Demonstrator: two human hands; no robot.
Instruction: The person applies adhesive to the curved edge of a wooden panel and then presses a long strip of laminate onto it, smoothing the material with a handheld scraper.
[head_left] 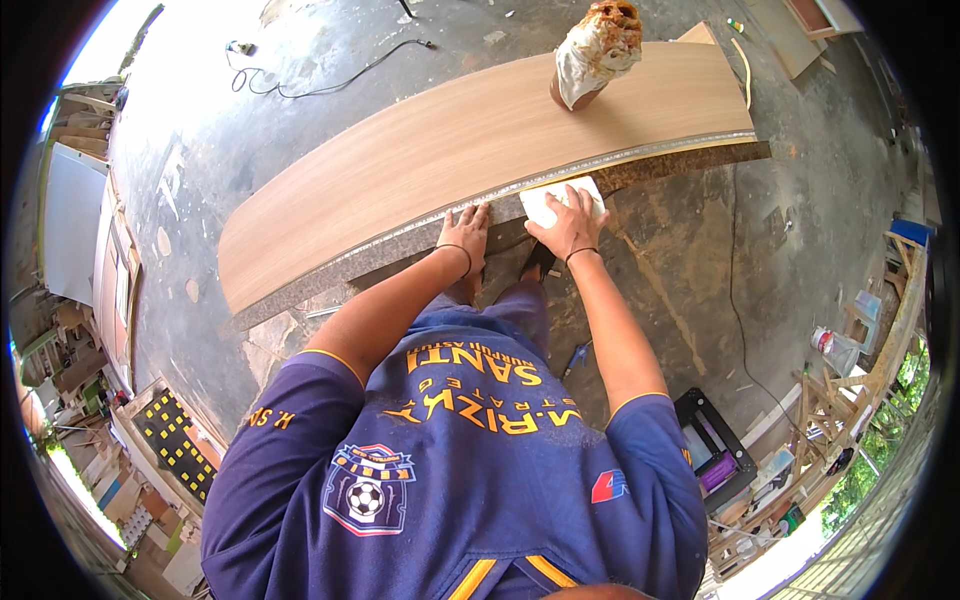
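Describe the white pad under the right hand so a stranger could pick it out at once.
Start from the long wood-grain board lying across the concrete floor, and follow its speckled near edge to where the person's two hands meet it. The white pad lies under the right hand, pressed against that edge. It is the only pale, flat, rectangular thing there; the left hand beside it rests bare on the edge.

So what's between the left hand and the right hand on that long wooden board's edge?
Head view: only the board's bare speckled edge separates left hand from right hand.
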